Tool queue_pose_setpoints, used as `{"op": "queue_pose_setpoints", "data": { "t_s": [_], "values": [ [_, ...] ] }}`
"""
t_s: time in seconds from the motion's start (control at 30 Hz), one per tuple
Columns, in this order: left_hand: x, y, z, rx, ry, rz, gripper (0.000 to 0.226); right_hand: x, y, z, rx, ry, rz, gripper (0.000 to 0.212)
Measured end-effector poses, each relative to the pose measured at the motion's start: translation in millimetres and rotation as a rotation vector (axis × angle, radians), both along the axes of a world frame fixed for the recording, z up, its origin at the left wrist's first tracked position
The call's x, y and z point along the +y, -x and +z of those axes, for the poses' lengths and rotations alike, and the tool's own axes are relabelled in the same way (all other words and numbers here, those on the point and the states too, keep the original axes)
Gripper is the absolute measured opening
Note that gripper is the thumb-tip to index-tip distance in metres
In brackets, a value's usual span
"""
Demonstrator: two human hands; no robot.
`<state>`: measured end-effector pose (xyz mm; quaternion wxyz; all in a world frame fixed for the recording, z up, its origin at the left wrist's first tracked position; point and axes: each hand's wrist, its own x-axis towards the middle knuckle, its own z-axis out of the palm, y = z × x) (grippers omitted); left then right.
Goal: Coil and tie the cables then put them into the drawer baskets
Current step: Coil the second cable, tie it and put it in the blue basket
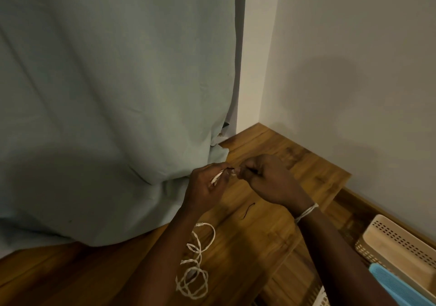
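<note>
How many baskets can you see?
2, perhaps more out of frame. A beige basket sits at the lower right by the wall. The corner of a white basket peeks in at the bottom edge, mostly cut off.

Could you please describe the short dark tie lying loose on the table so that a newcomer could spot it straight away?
Start at the wooden table in the corner beside the pale curtain. Between the person's forearms, below both hands, lies the loose tie. Unlike the white cable looped nearer the table's front edge, it is one short, thin, dark, slightly curved strand.
</note>
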<state>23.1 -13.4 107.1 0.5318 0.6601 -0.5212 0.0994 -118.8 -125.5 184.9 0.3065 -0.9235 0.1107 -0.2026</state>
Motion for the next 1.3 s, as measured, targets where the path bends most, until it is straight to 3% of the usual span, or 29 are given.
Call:
{"op": "queue_pose_setpoints", "data": {
  "t_s": [0.07, 0.13, 0.23, 0.43, 0.6, 0.93, 1.17, 1.3],
  "values": [
    [-2, 4, 1, 0.166, -0.021, 0.003, 0.021, -1, -1, -2, 0.001, -0.054, -0.012, 0.029],
    [-5, 5, -2, 0.371, -0.049, -0.012, 0.008, -1, -1, -4, -0.005, -0.109, -0.019, 0.036],
    [-10, 10, -2, 0.673, -0.031, -0.018, 0.014, 8, -2, -10, -0.028, -0.182, -0.039, 0.036],
    [-9, 12, 9, 0.944, 0.024, -0.05, 0.017, 16, -6, -22, -0.073, -0.267, -0.162, 0.025],
    [-1, 11, 18, 1.002, 0.023, -0.157, 0.02, 10, 4, -16, -0.072, -0.369, -0.129, 0.008],
    [-2, 10, 24, 1.036, -0.087, -0.214, 0.021, 0, 12, -10, -0.053, -0.388, -0.158, 0.018],
    [-15, 21, 29, 1.12, 0.002, -0.191, 0.013, 17, 0, -27, -0.058, -0.164, -0.181, 0.014],
    [-12, 21, 29, 1.075, -0.006, -0.253, 0.025, 17, -4, -29, -0.016, 0.032, -0.295, 0.011]
  ]
}}
